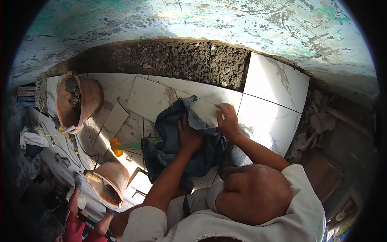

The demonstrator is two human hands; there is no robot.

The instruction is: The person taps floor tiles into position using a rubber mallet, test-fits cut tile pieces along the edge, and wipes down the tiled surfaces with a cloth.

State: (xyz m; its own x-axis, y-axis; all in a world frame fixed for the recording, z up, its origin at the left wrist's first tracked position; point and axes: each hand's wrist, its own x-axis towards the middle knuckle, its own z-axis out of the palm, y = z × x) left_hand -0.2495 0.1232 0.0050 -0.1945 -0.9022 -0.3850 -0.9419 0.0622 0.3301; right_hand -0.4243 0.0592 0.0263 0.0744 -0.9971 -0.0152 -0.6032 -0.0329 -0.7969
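Note:
A crumpled blue denim cloth point(167, 125) lies on the white marbled floor tiles in front of me. My left hand point(189, 136) rests on the cloth with its fingers stretched out. Against the cloth's frayed edge is a pale flat piece of tile point(204, 112), partly covered by the denim. My right hand point(228, 122) has thumb and fingers at the right edge of this piece and grips it. A hammer with an orange head point(116, 147) and a green handle lies left of the cloth.
A strip of rough mortar bed point(181, 62) runs along the peeling wall point(193, 20). Two clay-coloured buckets point(94, 97) stand at left, one holding mortar. A loose tile strip point(116, 119) lies between. Rubble point(320, 117) lines the right side. Another person's red clothing point(78, 230) shows at lower left.

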